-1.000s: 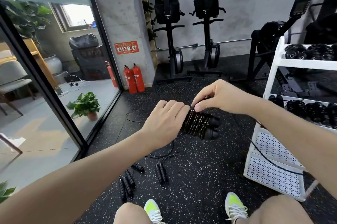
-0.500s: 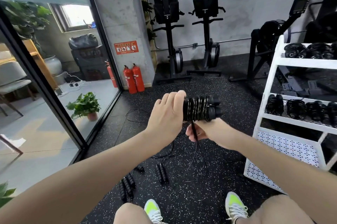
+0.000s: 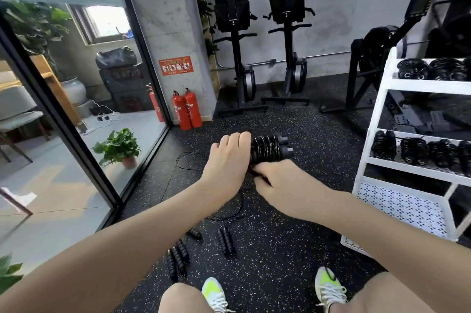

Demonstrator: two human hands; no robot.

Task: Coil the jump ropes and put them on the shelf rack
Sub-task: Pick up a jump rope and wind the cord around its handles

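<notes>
The jump rope (image 3: pixel 267 150) sits in front of me at chest height, its two handles paired side by side with their long axis running left to right and their capped ends pointing toward the shelf rack (image 3: pixel 382 119) on my right. My left hand (image 3: pixel 226 159) is clenched around the near ends of the handles, holding the bundle level. The cord is already wound in close turns around the handles, and the loose tail drops from the underside. My right hand (image 3: pixel 277 185) is just below the bundle, fingers curled and pinching that tail — how much cord is left past my fingers I cannot tell, since my hand hides it.

So the free end lies beneath the handles and nearer my right hand; I judge the next turn has to come up and over the bundle from that side. The rack stands well apart to my right, coiled ropes already on its shelves. More ropes (image 3: pixel 178 256) lie uncoiled on the floor (image 3: pixel 267 261) by my feet — still to do.
</notes>
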